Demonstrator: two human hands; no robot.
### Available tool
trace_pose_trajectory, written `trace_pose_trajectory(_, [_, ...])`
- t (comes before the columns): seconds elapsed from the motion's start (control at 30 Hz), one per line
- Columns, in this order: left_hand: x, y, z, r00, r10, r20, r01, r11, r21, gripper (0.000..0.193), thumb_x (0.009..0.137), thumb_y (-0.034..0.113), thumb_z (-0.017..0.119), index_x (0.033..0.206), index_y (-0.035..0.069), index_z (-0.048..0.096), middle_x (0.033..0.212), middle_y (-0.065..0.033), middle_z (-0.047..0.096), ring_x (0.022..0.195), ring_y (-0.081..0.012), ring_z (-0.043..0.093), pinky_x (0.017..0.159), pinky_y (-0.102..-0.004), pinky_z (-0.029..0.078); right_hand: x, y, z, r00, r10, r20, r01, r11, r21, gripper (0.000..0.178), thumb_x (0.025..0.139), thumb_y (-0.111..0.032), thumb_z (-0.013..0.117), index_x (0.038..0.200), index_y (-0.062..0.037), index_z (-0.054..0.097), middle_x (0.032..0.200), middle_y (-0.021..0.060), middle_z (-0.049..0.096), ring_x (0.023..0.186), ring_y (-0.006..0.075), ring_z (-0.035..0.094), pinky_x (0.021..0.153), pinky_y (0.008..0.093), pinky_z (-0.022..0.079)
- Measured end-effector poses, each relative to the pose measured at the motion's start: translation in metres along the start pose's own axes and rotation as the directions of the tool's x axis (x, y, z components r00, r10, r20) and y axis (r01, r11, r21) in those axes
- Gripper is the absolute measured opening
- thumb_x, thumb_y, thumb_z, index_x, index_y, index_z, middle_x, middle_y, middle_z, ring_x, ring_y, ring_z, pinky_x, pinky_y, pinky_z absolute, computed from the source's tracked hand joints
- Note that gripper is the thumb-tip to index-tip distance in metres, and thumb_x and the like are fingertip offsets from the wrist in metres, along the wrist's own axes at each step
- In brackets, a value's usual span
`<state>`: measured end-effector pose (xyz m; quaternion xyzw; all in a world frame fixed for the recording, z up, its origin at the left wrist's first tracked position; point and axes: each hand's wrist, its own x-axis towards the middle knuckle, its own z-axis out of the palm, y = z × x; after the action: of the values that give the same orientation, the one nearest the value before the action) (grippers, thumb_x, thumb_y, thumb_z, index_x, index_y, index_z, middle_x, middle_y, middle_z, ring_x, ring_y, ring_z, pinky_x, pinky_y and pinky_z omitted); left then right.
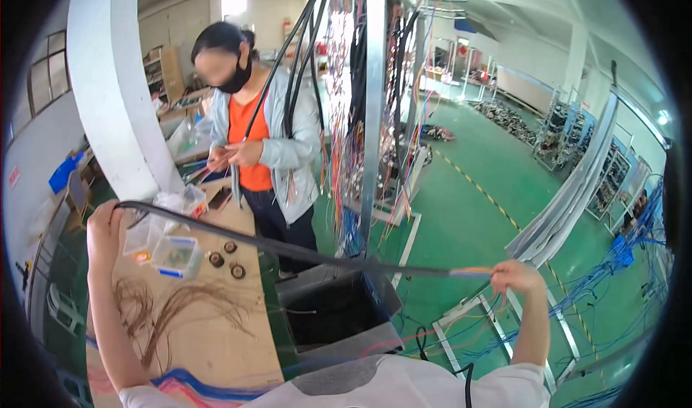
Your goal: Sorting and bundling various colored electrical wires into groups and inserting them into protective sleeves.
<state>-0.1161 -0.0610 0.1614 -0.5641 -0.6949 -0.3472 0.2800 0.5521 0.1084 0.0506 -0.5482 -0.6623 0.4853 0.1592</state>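
A long black-sleeved cable (288,248) stretches in front of me, sloping down from left to right. My left hand (105,226), raised above the table's left side, is closed round its upper end. My right hand (517,277) pinches the bundle of thin coloured wires (472,271) that comes out of the sleeve's right end. Loose red and other wires dangle below the right hand. Beneath the cable, brown wires (194,303) lie spread over the wooden table (231,350). Blue and pink wires (194,388) run along the table's near edge.
A co-worker (256,134) stands across the table, handling wires. On the table are a clear plastic box (177,255) and three black rolls (237,270). A grey bin (393,296) stands right of it, below a metal rack (374,105) hung with cables. White pillar (115,83) at left.
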Motion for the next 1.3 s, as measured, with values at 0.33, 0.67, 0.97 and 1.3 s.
trace_pose_trajectory(0.33, [0.121, 0.097, 0.023, 0.949, -0.005, -0.314, -0.025, 0.996, -0.089, 0.027, 0.082, 0.021, 0.048, 0.069, -0.003, 0.044, 0.054, -0.0108, 0.027, 0.052, -0.0114, 0.027, 0.045, -0.0291, 0.028, 0.176, -0.050, -0.067, 0.603, -0.260, -0.755, 0.785, 0.362, 0.503, 0.022, 0.080, -0.031, 0.053, 0.072, -0.0110, 0.048, 0.052, -0.0045, 0.039, 0.042, 0.0063, 0.036, 0.036, 0.0205, 0.026])
trace_pose_trajectory(0.67, [0.287, 0.221, 0.050, 0.852, -0.247, -0.462, 0.078, 0.931, -0.356, 0.048, 0.076, 0.047, 0.047, 0.080, 0.001, 0.059, 0.061, -0.0100, 0.050, 0.059, -0.0148, 0.046, 0.057, -0.0288, 0.036, 0.235, -0.350, -0.263, 0.351, -0.270, -0.897, 0.936, 0.083, 0.342, 0.020, 0.084, -0.023, 0.046, 0.077, -0.0038, 0.046, 0.048, -0.0015, 0.032, 0.035, 0.0119, 0.029, 0.032, 0.0264, 0.023])
trace_pose_trajectory(0.97, [0.204, 0.149, 0.231, 0.974, 0.185, -0.130, -0.099, 0.867, 0.488, 0.019, 0.070, 0.011, 0.048, 0.087, 0.004, 0.047, 0.060, -0.0106, 0.053, 0.056, -0.0243, 0.057, 0.043, -0.0320, 0.041, 0.314, -0.292, -0.225, 0.334, -0.617, -0.712, 0.494, 0.758, -0.426, 0.043, 0.081, -0.036, 0.042, 0.079, 0.0048, 0.056, 0.071, 0.0219, 0.055, 0.061, 0.0307, 0.055, 0.055, 0.0381, 0.043])
trace_pose_trajectory(1.3, [0.163, 0.237, 0.247, 0.788, -0.190, 0.585, 0.604, 0.423, -0.676, 0.043, 0.083, 0.036, 0.046, 0.112, 0.004, 0.040, 0.057, -0.0022, 0.048, 0.039, -0.0078, 0.039, 0.037, -0.0199, 0.029, 0.259, -0.343, -0.109, 0.282, -0.812, -0.511, 0.728, 0.528, -0.438, 0.063, 0.070, -0.024, 0.062, 0.121, -0.0021, 0.032, 0.104, 0.0188, 0.052, 0.094, 0.0252, 0.053, 0.081, 0.0328, 0.040])
